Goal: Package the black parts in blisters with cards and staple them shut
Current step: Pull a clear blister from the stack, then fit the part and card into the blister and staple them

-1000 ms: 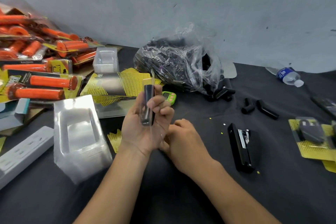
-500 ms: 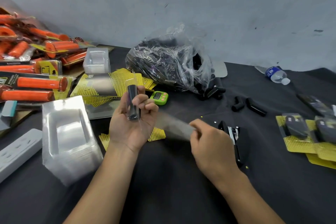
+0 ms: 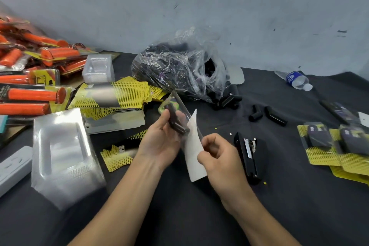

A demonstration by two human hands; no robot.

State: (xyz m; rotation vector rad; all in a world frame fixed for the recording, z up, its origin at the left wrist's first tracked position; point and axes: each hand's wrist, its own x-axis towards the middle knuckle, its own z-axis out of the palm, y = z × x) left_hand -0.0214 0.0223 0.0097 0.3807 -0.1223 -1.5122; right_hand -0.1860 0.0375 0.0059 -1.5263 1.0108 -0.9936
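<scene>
**Left grip** [image 3: 159, 144]: fingers curled round a clear blister [image 3: 180, 106], held tilted above the surface [image 3: 179, 215]. We see one black part [image 3: 176, 124] seated inside it.

**Right grip** [image 3: 217, 158]: thumb and fingers pinch a card [image 3: 192, 156] by its right edge, pale back toward us. Its left edge is at the blister's open side. We cannot tell whether it has entered.

**Step in hand, as we judge it:** sliding the card into the blister.
- We would hold the blister steady with the part pressed into its pocket.
- We would lead with one card corner and run the card flat along the rim.
- We would push from the edge without bowing the card. A buckled card could tip the part out.

**Stapler** [image 3: 249, 158]: lies on the surface just right of the right grip, within easy reach for closing.

**Edges and room:**
- Blister stack [image 3: 61, 152] at left.
- Yellow cards [image 3: 113, 96] behind the stack.
- Bag [image 3: 179, 70] of parts at the back.
- Loose parts [image 3: 275, 119] behind the stapler.
- Finished packs [image 3: 329, 146] far right.
- Bare cloth lies beneath and between the forearms, which we judge to be the free working room.
- The surface's near edge is out of view.
</scene>
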